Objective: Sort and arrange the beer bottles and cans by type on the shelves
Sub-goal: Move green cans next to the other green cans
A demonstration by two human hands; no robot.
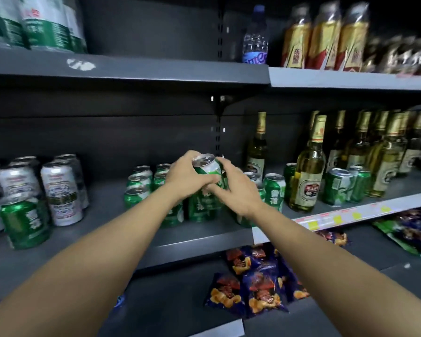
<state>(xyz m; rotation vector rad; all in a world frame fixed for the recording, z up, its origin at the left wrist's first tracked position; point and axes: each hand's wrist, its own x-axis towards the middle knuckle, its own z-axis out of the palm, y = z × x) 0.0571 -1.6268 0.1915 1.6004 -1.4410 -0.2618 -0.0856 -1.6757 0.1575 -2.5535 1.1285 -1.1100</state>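
Note:
My left hand [187, 176] grips a green and white beer can [208, 169], held tilted above a cluster of green cans [141, 186] in the middle of the dark shelf [107, 227]. My right hand [238, 190] touches the same can from the right, fingers curved against its side. White and silver cans [58, 190] stand at the left with one green can [22, 222] in front of them. Glass beer bottles with gold foil necks [309, 171] stand to the right, with a few green cans [338, 186] among them.
The upper shelf carries green-labelled packs [34, 25] at the left, a water bottle [255, 37] and gold-labelled bottles [326, 37] at the right. Snack bags [260, 283] lie on the lower shelf. A price strip [350, 215] runs along the right shelf edge.

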